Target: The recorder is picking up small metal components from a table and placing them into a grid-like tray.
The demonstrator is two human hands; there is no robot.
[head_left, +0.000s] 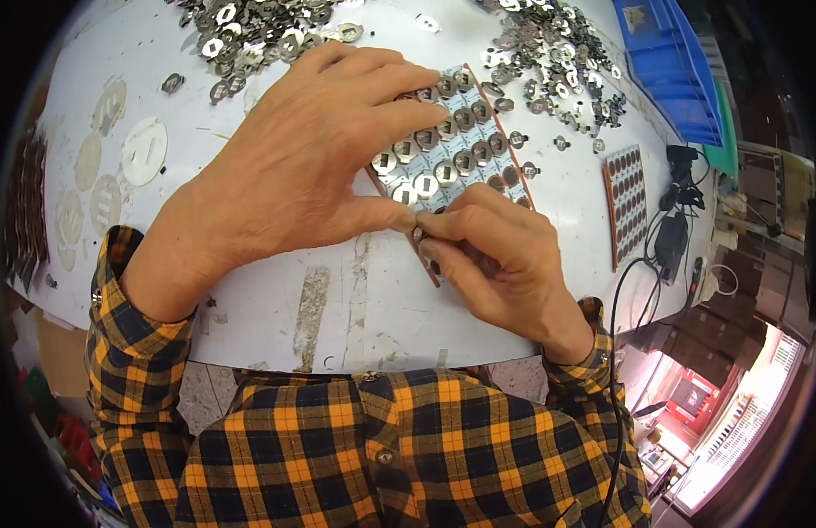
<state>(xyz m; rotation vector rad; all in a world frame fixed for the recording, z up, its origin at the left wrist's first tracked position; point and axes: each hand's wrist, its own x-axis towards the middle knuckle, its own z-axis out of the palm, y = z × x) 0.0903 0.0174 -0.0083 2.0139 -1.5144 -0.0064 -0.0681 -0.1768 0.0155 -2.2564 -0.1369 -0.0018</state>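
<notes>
A panel of small light-blue circuit boards lies tilted on the table, with rows of shiny metal clips on it. My left hand spreads over its left side. Those fingers rest across the clips, and the thumb reaches the panel's near left edge. At that same edge my right hand pinches a small metal clip between thumb and forefinger, right beside the left thumb tip. The fingers partly cover this clip, and its seating on the board cannot be made out. Several loose clips lie along the panel's right edge.
Heaps of loose metal clips and smaller metal parts lie at the far side. A blue bin stands far right, above another panel and a black adapter with cables. Stacked panels sit at the left edge.
</notes>
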